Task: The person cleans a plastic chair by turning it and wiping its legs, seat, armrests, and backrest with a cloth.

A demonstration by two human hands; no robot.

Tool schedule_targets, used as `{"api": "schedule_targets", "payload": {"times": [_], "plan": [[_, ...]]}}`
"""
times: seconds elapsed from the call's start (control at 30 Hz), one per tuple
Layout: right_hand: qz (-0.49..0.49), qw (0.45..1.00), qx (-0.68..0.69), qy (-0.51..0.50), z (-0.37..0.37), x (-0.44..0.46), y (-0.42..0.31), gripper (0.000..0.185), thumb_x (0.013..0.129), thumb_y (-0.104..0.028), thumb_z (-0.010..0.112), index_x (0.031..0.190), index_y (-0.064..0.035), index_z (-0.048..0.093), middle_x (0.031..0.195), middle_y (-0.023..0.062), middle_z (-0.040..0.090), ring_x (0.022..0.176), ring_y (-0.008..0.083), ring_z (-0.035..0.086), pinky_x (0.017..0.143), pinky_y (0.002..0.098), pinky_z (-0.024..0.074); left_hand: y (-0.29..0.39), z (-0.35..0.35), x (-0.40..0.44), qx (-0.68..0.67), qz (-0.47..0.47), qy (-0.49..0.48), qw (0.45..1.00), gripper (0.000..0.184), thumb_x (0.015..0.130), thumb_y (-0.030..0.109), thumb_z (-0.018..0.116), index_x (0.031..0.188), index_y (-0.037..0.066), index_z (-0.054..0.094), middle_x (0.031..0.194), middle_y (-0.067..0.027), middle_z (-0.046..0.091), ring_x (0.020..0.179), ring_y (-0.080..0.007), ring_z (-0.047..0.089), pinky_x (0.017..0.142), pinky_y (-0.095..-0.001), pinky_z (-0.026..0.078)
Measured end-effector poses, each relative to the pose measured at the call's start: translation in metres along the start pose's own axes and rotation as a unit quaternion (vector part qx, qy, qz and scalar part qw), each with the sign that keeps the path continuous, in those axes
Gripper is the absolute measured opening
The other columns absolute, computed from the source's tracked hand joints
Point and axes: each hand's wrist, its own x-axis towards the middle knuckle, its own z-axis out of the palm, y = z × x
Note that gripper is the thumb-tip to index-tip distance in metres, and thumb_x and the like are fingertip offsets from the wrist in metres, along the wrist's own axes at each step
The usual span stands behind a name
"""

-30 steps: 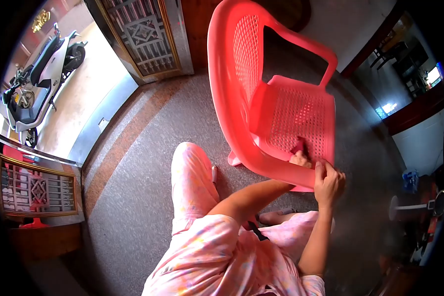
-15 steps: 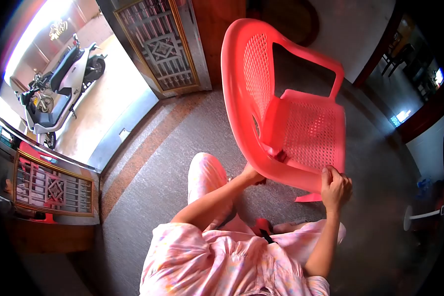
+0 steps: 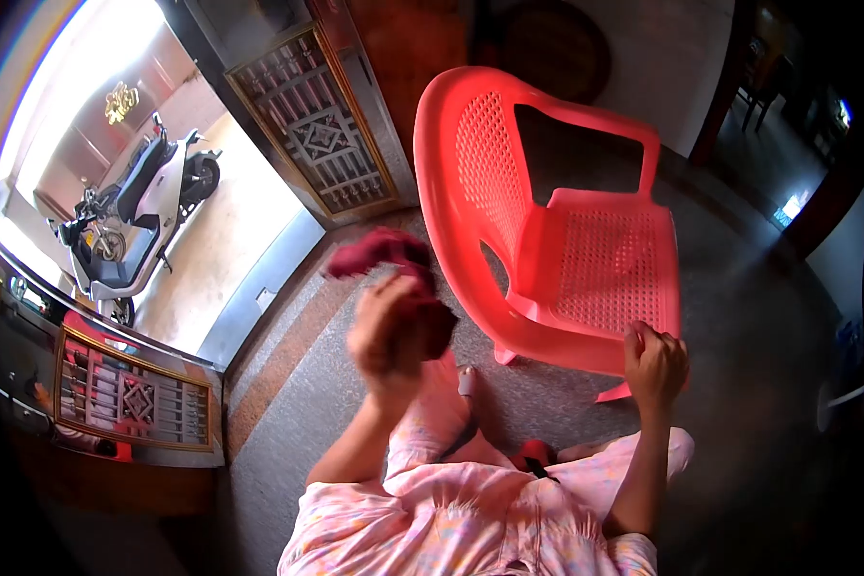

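Observation:
A red plastic armchair (image 3: 470, 192) with a perforated back and seat stands in front of me, turned to the right. My right hand (image 3: 657, 367) grips the near armrest of the chair, fingers curled over its end. Raised to the left of the chair back, my left hand (image 3: 386, 336) is closed around a dark red cloth (image 3: 394, 252). The cloth is bunched, its upper part flaring out above the fist. Both hand and cloth are blurred by motion, and the cloth is clear of the chair's surface.
Grey speckled floor (image 3: 307, 374) with a brown border strip runs under the chair. Through the open doorway at the left a scooter (image 3: 144, 211) is parked. Door panels with metal grilles (image 3: 317, 125) flank the opening. My knees are bent below the chair.
My left hand has come out from under the near armrest and moved up and left with the cloth, which lay by the chair's inner side. My right hand stays on the armrest.

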Motion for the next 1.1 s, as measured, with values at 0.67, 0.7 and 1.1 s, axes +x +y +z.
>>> {"api": "schedule_targets", "payload": {"times": [0.67,0.7,1.1], "plan": [[-0.04,0.999,0.017,-0.031,-0.001,-0.001,0.004,0.028,0.079,-0.025,0.055,0.06,-0.0043,0.055,0.06,0.0113,0.056,0.061,0.0275,0.055,0.065,0.0398,0.0399,-0.055,0.076,0.17,0.318,0.239,-0.203,0.895,0.015,0.069,0.008,0.057,0.073,0.018,0.068,0.071,-0.0022,0.058,0.077,-0.0249,0.05,0.07,-0.0354,0.041],[-0.033,0.999,0.009,-0.034,-0.001,0.0,0.004,0.028,0.079,-0.025,0.055,0.06,-0.0045,0.055,0.06,0.0112,0.056,0.061,0.0274,0.055,0.066,0.0397,0.04,-0.049,0.076,0.164,0.325,0.236,-0.215,0.89,0.013,0.068,0.009,0.057,0.074,0.016,0.067,0.072,-0.0025,0.058,0.077,-0.0255,0.05,0.069,-0.0361,0.041],[0.029,0.999,0.024,-0.02,0.0,0.002,-0.001,0.032,0.077,-0.03,0.056,0.058,-0.005,0.059,0.059,0.0111,0.059,0.059,0.0262,0.056,0.069,0.0368,0.0397,0.013,0.085,-0.04,0.258,0.191,-0.347,0.881,0.043,0.057,0.012,0.059,0.099,0.006,0.058,0.098,-0.0057,0.053,0.079,-0.0234,0.045,0.067,-0.0357,0.037]]}}
